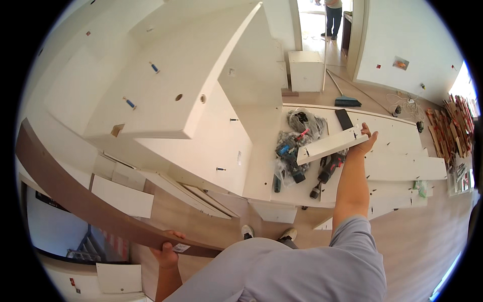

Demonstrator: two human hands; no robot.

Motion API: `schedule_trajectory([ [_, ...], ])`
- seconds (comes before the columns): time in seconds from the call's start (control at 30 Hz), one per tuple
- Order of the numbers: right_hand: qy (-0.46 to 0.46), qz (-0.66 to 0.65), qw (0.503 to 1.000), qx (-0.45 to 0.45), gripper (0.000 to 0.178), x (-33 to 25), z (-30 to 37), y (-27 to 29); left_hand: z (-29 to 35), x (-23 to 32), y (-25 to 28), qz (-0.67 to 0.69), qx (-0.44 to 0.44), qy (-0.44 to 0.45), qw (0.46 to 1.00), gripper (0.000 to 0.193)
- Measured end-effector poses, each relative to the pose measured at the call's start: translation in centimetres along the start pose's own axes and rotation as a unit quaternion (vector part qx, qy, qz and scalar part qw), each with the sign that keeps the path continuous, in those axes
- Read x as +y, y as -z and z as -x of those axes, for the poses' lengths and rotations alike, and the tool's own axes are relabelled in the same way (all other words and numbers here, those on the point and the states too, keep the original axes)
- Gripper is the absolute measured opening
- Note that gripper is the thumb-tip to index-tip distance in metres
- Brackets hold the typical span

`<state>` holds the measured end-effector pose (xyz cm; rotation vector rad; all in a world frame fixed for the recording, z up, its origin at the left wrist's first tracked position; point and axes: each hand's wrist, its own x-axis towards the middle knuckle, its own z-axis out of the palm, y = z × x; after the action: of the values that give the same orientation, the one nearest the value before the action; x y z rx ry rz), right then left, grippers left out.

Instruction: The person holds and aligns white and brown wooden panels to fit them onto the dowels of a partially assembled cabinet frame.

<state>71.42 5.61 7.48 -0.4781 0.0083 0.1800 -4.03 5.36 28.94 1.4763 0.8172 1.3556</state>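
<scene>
My left hand (168, 254) is closed round the edge of a long brown board (75, 198), near its lower end by a white label. The board slants up to the far left. My right hand (366, 141) is stretched out over the white panels and grips one end of a short white panel (327, 146); dark connector pins stick out of this panel. Below the short panel lies a black-and-red cordless drill (328, 170), partly covered by it. Next to it are a blue-and-black power tool (288, 153) and a clear plastic bag (313, 122) with dark contents.
Tall white cabinet panels (201, 55) with blue-tipped pins stand at the left. Large white panels (402, 156) lie at the right. Farther off are a broom (347, 101), a white box (306, 73), stacked wood strips (455, 126) and another person (333, 20) in the doorway.
</scene>
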Motion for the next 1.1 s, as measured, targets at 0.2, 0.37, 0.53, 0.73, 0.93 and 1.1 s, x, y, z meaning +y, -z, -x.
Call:
schedule_trajectory([
  [0.2, -0.051, -0.024, 0.994, 0.096, 0.057, 0.7, 0.0, -0.6, -1.1, -0.2, -1.6, 0.006, -0.035, 0.010, 0.999, 0.057],
  [0.37, -0.107, 0.163, 0.969, 0.151, 0.043, -2.3, -1.6, -0.6, -2.4, -1.9, -2.4, 0.022, -0.071, -0.012, 0.997, 0.055],
  [0.53, -0.225, 0.395, 0.879, 0.140, 0.039, -4.8, -1.5, 0.6, -3.6, -3.6, -3.0, 0.041, -0.104, -0.020, 0.994, 0.055],
  [0.73, -0.206, 0.556, 0.800, 0.094, 0.039, -5.3, -1.8, 4.5, -4.5, -3.8, -4.6, 0.097, -0.110, -0.011, 0.989, 0.050],
  [0.93, -0.092, 0.537, 0.838, 0.024, 0.039, -7.0, 0.2, 0.2, -5.6, -4.2, -4.1, 0.127, -0.112, -0.032, 0.985, 0.047],
  [1.1, -0.161, 0.402, 0.890, -0.143, 0.032, -7.7, 11.4, -10.5, -7.4, -3.1, -3.4, 0.134, -0.123, -0.068, 0.981, 0.042],
])
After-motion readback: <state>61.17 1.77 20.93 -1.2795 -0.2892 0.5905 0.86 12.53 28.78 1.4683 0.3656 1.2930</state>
